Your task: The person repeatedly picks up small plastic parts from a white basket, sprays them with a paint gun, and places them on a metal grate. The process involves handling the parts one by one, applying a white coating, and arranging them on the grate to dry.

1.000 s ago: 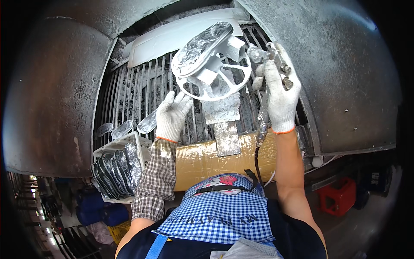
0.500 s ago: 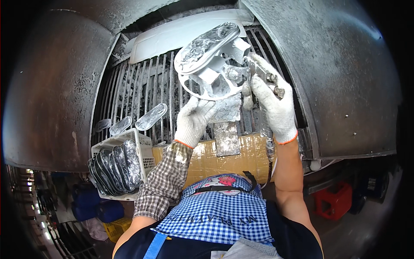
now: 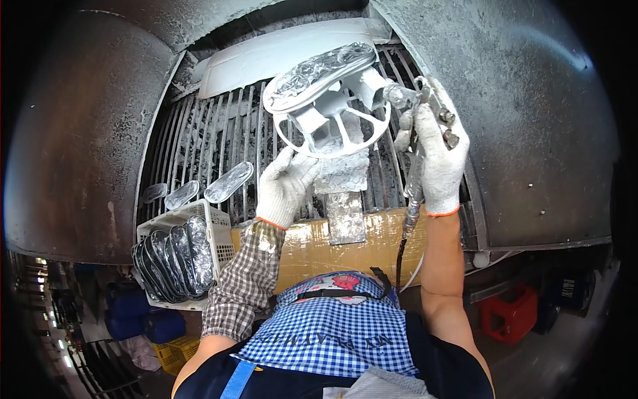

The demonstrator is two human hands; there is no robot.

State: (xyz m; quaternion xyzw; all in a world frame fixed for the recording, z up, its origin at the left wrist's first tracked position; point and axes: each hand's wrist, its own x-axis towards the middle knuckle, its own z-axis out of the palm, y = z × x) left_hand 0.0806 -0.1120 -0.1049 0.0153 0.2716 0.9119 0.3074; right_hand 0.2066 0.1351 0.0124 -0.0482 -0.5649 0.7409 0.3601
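Observation:
My left hand (image 3: 286, 186), in a white knit glove, has its fingers closed at the near rim of a white spoked turntable (image 3: 339, 136). On the turntable's supports rests a tilted shoe sole (image 3: 322, 76), its middle covered in clear crinkled film and its edge white. My right hand (image 3: 442, 149), gloved too, is wrapped round a metal spray gun (image 3: 444, 114) whose nozzle end points left at the turntable. A hose (image 3: 403, 249) hangs down from the gun. Behind the turntable, its stand is partly hidden.
Film-covered soles fill a white plastic basket (image 3: 222, 233) at the left; several more, including one sole (image 3: 229, 183), lie on the slatted grate (image 3: 229, 133). Metal walls flank the booth. A taped cardboard strip (image 3: 286, 256) runs along the front. A red stool (image 3: 510, 312) stands lower right.
The turntable with the sole has turned slightly, its spoked rim now showing more. My right hand and the spray gun have moved right, away from the sole. My left hand stays at the rim.

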